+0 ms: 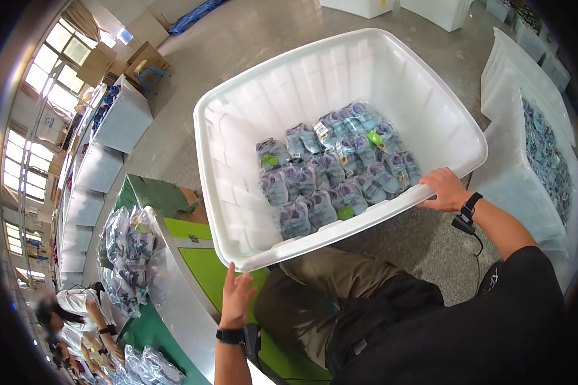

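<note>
In front of me is a large white plastic bin (pixel 424 77), tilted so that I look down into it. Several pairs of pale blue and purple shoes in clear plastic bags (pixel 327 170) lie in rows on its floor, some with bright green tags. My right hand (pixel 446 190) is closed over the near rim on the right, thumb side inward. At the near left corner, my left hand (pixel 237 298) has its fingers apart, the index finger stretched up against the rim's outer edge. Both wrists carry black straps with small devices.
Left of the bin stands a green-topped workbench (pixel 154 333) with a metal edge and bagged shoes (pixel 131 250). A co-worker (pixel 77 314) is at its far side. Another white bin (pixel 504 154) full of bagged goods stands at my right. More white bins (pixel 115 122) line the left.
</note>
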A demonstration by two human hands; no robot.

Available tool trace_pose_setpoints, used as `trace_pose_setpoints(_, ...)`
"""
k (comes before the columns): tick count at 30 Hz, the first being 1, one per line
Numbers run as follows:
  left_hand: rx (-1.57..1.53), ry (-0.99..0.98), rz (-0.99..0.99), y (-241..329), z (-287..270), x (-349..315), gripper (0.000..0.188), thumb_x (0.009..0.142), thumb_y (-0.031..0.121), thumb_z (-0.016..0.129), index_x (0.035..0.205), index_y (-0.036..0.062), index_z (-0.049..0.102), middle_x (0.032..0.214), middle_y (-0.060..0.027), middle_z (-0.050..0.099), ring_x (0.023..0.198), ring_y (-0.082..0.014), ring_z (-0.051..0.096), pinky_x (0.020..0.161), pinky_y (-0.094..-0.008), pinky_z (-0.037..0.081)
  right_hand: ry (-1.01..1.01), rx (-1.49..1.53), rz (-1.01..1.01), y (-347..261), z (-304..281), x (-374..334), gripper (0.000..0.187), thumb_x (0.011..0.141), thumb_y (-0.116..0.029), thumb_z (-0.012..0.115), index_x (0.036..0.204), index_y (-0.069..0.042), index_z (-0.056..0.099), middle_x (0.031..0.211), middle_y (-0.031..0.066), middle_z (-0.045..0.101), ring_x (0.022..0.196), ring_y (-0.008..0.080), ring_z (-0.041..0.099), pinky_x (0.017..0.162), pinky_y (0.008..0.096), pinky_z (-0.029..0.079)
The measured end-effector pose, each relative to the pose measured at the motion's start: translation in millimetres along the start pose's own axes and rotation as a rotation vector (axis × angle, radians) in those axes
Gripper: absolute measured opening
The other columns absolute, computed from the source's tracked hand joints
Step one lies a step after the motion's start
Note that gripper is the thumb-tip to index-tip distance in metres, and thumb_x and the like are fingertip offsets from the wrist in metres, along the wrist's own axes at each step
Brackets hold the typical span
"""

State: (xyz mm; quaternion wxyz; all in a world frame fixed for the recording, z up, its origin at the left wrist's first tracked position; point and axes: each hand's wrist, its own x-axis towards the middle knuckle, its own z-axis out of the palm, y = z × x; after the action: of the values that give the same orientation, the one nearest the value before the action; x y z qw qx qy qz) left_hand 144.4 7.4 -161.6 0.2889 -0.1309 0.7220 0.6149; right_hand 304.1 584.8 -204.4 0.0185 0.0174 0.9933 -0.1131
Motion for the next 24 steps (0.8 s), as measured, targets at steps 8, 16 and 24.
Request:
trace_pose_setpoints(8, -0.160, 0.024, -0.048, -11, -14, 48, 0.085, 0.101, 0.032, 0.056, 0.158, 0.0028, 0.001, 0.160, -0.0157, 0.026, 0.145, -0.0379, 0.025, 0.107, -0.0517, 0.034, 0.051, -0.022, 0.021, -47, 15, -16, 0.060, 0.076, -0.056, 0.073, 0.106, -0.005, 0.064, 0.093, 0.0173, 0.063, 0.091, 0.0359, 0.059, 0.086, 0.0459, 0.043)
trace_pose_setpoints(16, -0.098, 0.063, 0.115, -18, -51, 127, 0.076, 0.100, 0.027, 0.057, 0.160, 0.0178, 0.012, 0.155, -0.0109, 0.034, 0.127, -0.0293, 0.045, 0.092, -0.0488, 0.045, 0.052, 0.036, 0.000, -136, 55, -34, 0.055, 0.088, -0.048, 0.063, 0.117, -0.001, 0.058, 0.092, 0.0189, 0.065, 0.089, 0.0352, 0.062, 0.083, 0.0452, 0.043)
trace_pose_setpoints(24, 0.238, -0.199, 0.285, 0, -6, 70, 0.065, 0.096, 0.024, 0.065, 0.151, 0.0031, 0.037, 0.152, -0.0238, 0.039, 0.123, -0.0255, 0.056, 0.087, -0.0313, 0.052, 0.019, 0.023, 0.050, -193, 81, -31, 0.047, 0.092, -0.043, 0.060, 0.109, 0.001, 0.057, 0.077, 0.0176, 0.066, 0.073, 0.0365, 0.065, 0.070, 0.0477, 0.048)
